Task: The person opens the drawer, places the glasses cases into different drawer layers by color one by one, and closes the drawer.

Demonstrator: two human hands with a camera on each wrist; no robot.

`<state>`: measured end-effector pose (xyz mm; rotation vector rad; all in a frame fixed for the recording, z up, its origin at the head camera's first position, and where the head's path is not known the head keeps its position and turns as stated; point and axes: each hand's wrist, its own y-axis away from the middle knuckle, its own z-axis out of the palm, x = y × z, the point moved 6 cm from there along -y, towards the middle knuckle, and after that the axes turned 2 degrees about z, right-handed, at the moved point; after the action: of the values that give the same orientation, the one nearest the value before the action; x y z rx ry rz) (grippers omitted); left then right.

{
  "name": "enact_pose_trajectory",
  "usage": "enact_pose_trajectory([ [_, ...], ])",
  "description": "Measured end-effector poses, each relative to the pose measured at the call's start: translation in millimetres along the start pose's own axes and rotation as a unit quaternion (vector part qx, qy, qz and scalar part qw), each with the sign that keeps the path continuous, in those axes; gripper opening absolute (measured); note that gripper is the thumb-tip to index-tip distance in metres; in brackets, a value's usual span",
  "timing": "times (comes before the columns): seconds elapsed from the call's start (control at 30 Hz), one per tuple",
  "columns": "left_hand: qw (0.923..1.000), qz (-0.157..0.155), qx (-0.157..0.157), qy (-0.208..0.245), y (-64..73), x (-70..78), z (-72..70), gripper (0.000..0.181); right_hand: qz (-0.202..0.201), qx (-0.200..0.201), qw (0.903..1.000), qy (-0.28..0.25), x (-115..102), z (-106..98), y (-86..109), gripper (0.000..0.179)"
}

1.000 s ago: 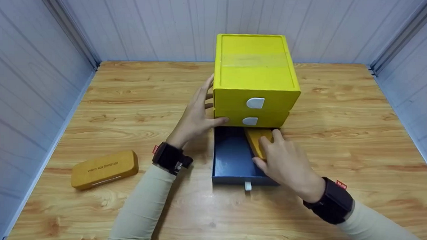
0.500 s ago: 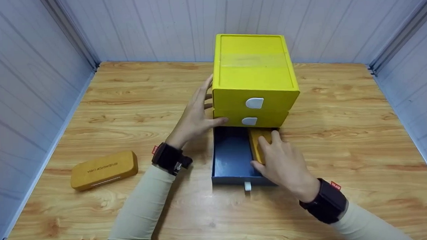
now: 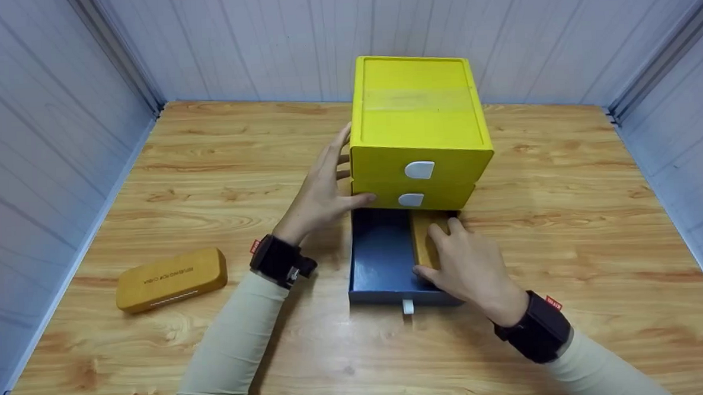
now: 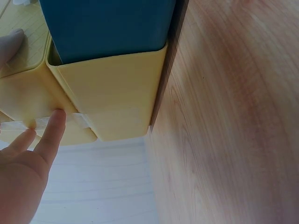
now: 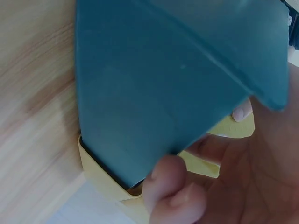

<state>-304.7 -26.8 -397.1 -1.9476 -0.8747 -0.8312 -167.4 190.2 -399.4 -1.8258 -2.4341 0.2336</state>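
Note:
A yellow drawer cabinet [image 3: 416,105] stands on the table with its dark blue bottom drawer [image 3: 382,252] pulled out. My left hand [image 3: 321,193] lies against the cabinet's left side, thumb on the front face. In the left wrist view its fingers [image 4: 53,133] look fairly straight on the yellow wall. Inside the drawer, along its right side, is a mustard glasses case [image 3: 423,242]. My right hand [image 3: 470,266] holds this case, thumb at its left edge and fingers over it. In the right wrist view, several fingertips [image 5: 170,182] reach over the drawer's side wall.
A second mustard glasses case [image 3: 171,280] with printed lettering lies on the wooden table [image 3: 311,353] at the left. Two upper drawers with white tabs [image 3: 420,170] are closed above the open one. Pale panel walls [image 3: 250,41] border the table at the back and sides.
The case in the drawer has shifted right and straightened from its slanted position, with my right hand on it. My left hand stays at the cabinet.

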Motion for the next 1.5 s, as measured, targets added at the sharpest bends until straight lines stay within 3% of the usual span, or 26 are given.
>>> enact_pose_trajectory([
  [0.17,1.0,0.001,0.001,-0.001,0.6,-0.7,-0.7,0.125,-0.022,-0.004,0.9992,-0.033,7,-3,-2.1,0.05],
  [0.4,1.0,0.008,0.0,0.005,-0.5,-0.5,0.1,0.125,-0.023,-0.013,0.9875,-0.155,35,-19,-13.8,0.031],
  [0.67,1.0,0.001,-0.002,0.007,-1.3,-1.4,1.2,0.124,0.06,-0.025,0.9695,-0.236,80,-36,-19.3,0.032],
  [0.87,1.0,0.001,-0.001,0.008,-2.0,-0.1,1.4,0.125,0.088,-0.001,0.9572,-0.276,102,-37,-21.3,0.034],
  [1.03,0.9999,0.006,0.001,0.01,-1.0,-0.5,0.1,0.123,0.086,0.004,0.9432,-0.321,108,-31,-27.1,0.057],
  [1.23,1.0,0.006,-0.001,0.008,-1.1,-0.3,0.3,0.124,0.069,0.016,0.9091,-0.411,108,-12,-37.9,0.088],
  [1.5,1.0,-0.001,0.0,0.007,-1.0,0.3,0.0,0.125,0.051,0.028,0.8268,-0.559,102,21,-49.9,0.085],
])
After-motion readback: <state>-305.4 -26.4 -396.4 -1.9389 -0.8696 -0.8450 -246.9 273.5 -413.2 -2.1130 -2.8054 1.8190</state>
